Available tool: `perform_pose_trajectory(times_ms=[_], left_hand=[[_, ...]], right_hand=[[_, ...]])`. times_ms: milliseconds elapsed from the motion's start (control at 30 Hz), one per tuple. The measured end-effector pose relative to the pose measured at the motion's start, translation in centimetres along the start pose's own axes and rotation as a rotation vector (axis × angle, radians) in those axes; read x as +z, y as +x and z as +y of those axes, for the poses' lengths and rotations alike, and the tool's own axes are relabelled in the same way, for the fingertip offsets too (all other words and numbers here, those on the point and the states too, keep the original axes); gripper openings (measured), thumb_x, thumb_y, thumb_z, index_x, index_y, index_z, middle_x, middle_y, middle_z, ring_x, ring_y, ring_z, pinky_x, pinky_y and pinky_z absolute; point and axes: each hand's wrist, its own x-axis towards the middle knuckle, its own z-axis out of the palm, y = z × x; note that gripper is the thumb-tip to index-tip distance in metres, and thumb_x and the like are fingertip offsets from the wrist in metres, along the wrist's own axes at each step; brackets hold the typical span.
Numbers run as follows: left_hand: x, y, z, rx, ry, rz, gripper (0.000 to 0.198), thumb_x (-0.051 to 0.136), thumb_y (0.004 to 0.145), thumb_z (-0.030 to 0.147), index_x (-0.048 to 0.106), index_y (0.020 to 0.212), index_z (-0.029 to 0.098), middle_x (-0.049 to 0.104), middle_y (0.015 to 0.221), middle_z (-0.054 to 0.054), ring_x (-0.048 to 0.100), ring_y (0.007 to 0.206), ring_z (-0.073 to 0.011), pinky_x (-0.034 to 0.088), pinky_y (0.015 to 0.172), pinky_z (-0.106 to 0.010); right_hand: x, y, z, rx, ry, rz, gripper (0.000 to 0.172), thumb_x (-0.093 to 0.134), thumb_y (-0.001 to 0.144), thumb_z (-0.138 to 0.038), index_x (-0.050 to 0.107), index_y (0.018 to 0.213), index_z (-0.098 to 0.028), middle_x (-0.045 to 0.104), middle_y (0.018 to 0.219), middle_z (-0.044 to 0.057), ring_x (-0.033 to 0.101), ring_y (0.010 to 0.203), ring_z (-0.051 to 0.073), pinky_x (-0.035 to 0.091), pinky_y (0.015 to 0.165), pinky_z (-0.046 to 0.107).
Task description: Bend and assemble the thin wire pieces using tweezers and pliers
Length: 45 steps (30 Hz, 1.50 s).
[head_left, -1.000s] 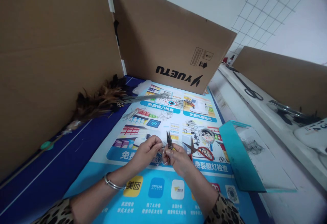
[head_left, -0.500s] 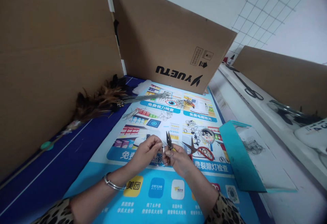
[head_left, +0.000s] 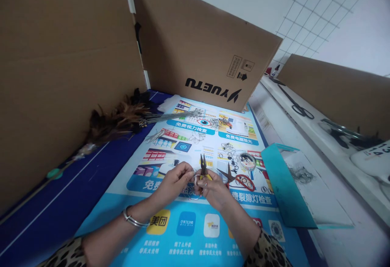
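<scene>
Over the printed mat (head_left: 128,218), my left hand (head_left: 173,183) is closed, thumb and fingers pinching a thin, clear-looking wire (head_left: 192,196). The wire loops down between the hands, and its far end is hard to make out. My right hand (head_left: 215,189) is wrapped round needle-nose pliers (head_left: 203,164) with yellow handles, jaws pointing away from me. The fingertips of both hands nearly meet at the wire; what lies between them is too small to tell. Just right of my right hand lie scissors (head_left: 243,182) with red handles.
A round container (head_left: 247,161) and small dark rings lie beyond the scissors. Farther back is a bundle of thin metal wires (head_left: 173,116). Brown feathers (head_left: 118,114) lie at left, a teal box (head_left: 286,189) at right. Cardboard (head_left: 207,43) stands behind.
The pliers have turned in my right hand, their jaws now pointing more straight ahead and slightly right, with more yellow handle showing. My left hand has barely moved.
</scene>
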Motion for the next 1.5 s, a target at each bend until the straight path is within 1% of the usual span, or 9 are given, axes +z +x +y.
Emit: perform_pose_trajectory(times_ms=[133, 300, 533, 633, 733, 900, 1067, 1333, 1500], left_hand=[[0.0, 0.0, 0.0, 0.008, 0.022, -0.009, 0.017, 0.046, 0.084, 0.034, 0.048, 0.077, 0.018, 0.05, 0.061, 0.004, 0.041, 0.049, -0.0088, 0.035, 0.048, -0.02], [0.0, 0.0, 0.1, 0.021, 0.037, 0.02, 0.017, 0.047, 0.083, 0.033, 0.049, 0.077, 0.018, 0.052, 0.064, 0.003, 0.042, 0.052, -0.0096, 0.035, 0.05, -0.02], [-0.1, -0.1, 0.3, 0.021, 0.092, -0.004, 0.016, 0.046, 0.083, 0.033, 0.048, 0.077, 0.018, 0.046, 0.061, 0.004, 0.038, 0.053, -0.0092, 0.032, 0.049, -0.019], [-0.1, -0.1, 0.5, 0.025, 0.109, -0.011, 0.015, 0.046, 0.084, 0.031, 0.047, 0.076, 0.018, 0.047, 0.062, 0.004, 0.039, 0.054, -0.0095, 0.033, 0.05, -0.019], [-0.2, 0.0, 0.6, 0.026, 0.116, -0.02, 0.016, 0.044, 0.085, 0.032, 0.047, 0.077, 0.018, 0.05, 0.063, 0.004, 0.04, 0.054, -0.0093, 0.033, 0.051, -0.02], [-0.4, 0.0, 0.6, 0.046, 0.141, -0.022, 0.016, 0.044, 0.085, 0.032, 0.049, 0.077, 0.018, 0.052, 0.065, 0.003, 0.042, 0.057, -0.0103, 0.035, 0.054, -0.02], [-0.4, -0.1, 0.7, 0.062, 0.177, -0.032, 0.017, 0.044, 0.084, 0.032, 0.05, 0.077, 0.018, 0.053, 0.066, 0.002, 0.044, 0.06, -0.011, 0.035, 0.056, -0.021], [-0.5, 0.0, 0.7, 0.009, 0.161, 0.002, 0.017, 0.046, 0.083, 0.034, 0.051, 0.079, 0.018, 0.055, 0.064, 0.003, 0.043, 0.055, -0.0106, 0.034, 0.051, -0.02], [-0.5, 0.1, 0.3, 0.005, 0.223, 0.051, 0.018, 0.047, 0.082, 0.035, 0.051, 0.079, 0.018, 0.05, 0.063, 0.003, 0.041, 0.054, -0.0104, 0.031, 0.05, -0.02]], right_hand=[[0.0, 0.0, -0.2, 0.004, -0.014, -0.027, 0.027, 0.069, 0.063, -0.02, 0.056, 0.086, -0.017, 0.057, 0.073, 0.0, 0.049, 0.052, 0.009, 0.038, 0.052, 0.024], [-0.3, 0.0, -0.1, -0.004, -0.008, -0.028, 0.026, 0.069, 0.065, -0.019, 0.055, 0.087, -0.018, 0.056, 0.072, -0.001, 0.049, 0.053, 0.009, 0.039, 0.053, 0.024], [-0.7, 0.1, 0.2, -0.017, 0.023, -0.01, 0.02, 0.065, 0.07, -0.021, 0.056, 0.088, -0.017, 0.055, 0.072, 0.001, 0.051, 0.059, 0.012, 0.039, 0.053, 0.025], [-1.1, 0.2, -0.3, -0.003, 0.044, 0.01, 0.019, 0.063, 0.072, -0.02, 0.056, 0.089, -0.017, 0.056, 0.074, 0.002, 0.052, 0.06, 0.012, 0.04, 0.055, 0.025], [-1.5, 0.1, -1.0, -0.038, 0.044, 0.053, 0.018, 0.06, 0.074, -0.022, 0.056, 0.091, -0.018, 0.057, 0.077, 0.003, 0.053, 0.063, 0.013, 0.04, 0.057, 0.026], [-1.4, -0.1, -1.5, -0.072, -0.125, 0.087, 0.02, 0.063, 0.073, -0.024, 0.056, 0.091, -0.017, 0.058, 0.078, 0.002, 0.053, 0.065, 0.012, 0.039, 0.06, 0.025], [-1.1, -0.1, -1.0, -0.089, -0.284, 0.106, 0.023, 0.066, 0.07, -0.027, 0.057, 0.089, -0.017, 0.055, 0.068, -0.001, 0.051, 0.062, 0.012, 0.038, 0.059, 0.024], [-1.3, 0.2, -0.5, -0.178, -0.385, 0.181, 0.018, 0.062, 0.072, -0.026, 0.056, 0.086, -0.018, 0.05, 0.066, -0.003, 0.047, 0.058, 0.01, 0.038, 0.056, 0.023], [-1.2, 0.2, -0.4, -0.203, -0.387, 0.173, 0.015, 0.06, 0.072, -0.023, 0.055, 0.086, -0.019, 0.049, 0.065, -0.003, 0.045, 0.058, 0.01, 0.037, 0.055, 0.023]])
